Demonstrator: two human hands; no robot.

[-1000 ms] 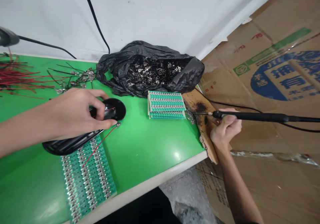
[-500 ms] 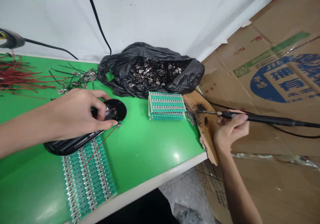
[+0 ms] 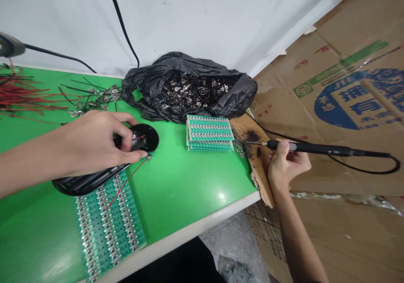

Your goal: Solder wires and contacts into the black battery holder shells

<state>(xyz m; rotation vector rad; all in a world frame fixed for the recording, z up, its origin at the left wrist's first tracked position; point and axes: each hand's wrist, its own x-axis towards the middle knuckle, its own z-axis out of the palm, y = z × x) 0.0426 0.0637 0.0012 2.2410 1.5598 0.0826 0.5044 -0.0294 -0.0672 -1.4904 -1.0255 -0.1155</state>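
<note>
My left hand (image 3: pixel 104 138) is closed around a black oval plastic casing (image 3: pixel 150 136), with the thumb and forefinger reaching into it. At my thumb tip sits a small metallic part (image 3: pixel 149 156), and a thin red wire (image 3: pixel 128 181) runs from it down over a green circuit-board panel (image 3: pixel 109 228). The casing's lower end overlaps that panel. In my right hand (image 3: pixel 288 161) is a black soldering iron (image 3: pixel 312 147), its cable looping behind. The iron's tip points left over scorched cardboard (image 3: pixel 263 173) at the table's right end.
Two stacked circuit-board panels (image 3: pixel 209 129) lie mid-table. Behind them is a black plastic bag (image 3: pixel 151 100) of small metal parts. Red wires (image 3: pixel 22 93) and wired metal pieces (image 3: pixel 101 98) are spread at the left. A large cardboard box (image 3: pixel 347 136) stands on the right.
My right hand has shifted slightly left with the soldering iron, and the iron has turned a little. The cable now shows a loop. My left hand keeps its hold on the casing.
</note>
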